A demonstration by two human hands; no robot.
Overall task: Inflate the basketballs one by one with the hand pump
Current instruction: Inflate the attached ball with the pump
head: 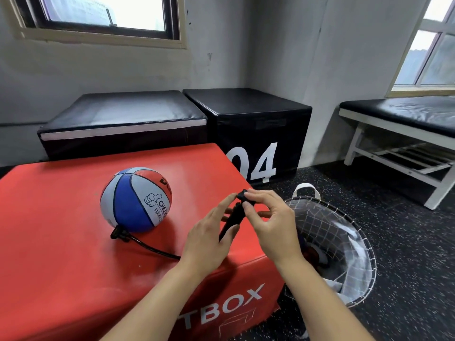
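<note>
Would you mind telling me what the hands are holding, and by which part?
Both hold the black hand pump: the left hand grips its barrel, the right hand pinches the handle at its top.

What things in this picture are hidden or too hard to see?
Head view:
- Pump: mostly hidden by the left hand and right hand.
- Basket contents: blurred behind mesh, partly hidden by the right arm.
- Where the hose meets the basketball: hidden under the ball.
- Red box lettering: cut off by the arm.

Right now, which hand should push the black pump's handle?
Probably the right hand: it already pinches the handle atop the slim black hand pump, while the left hand holds its barrel lower down.
</note>
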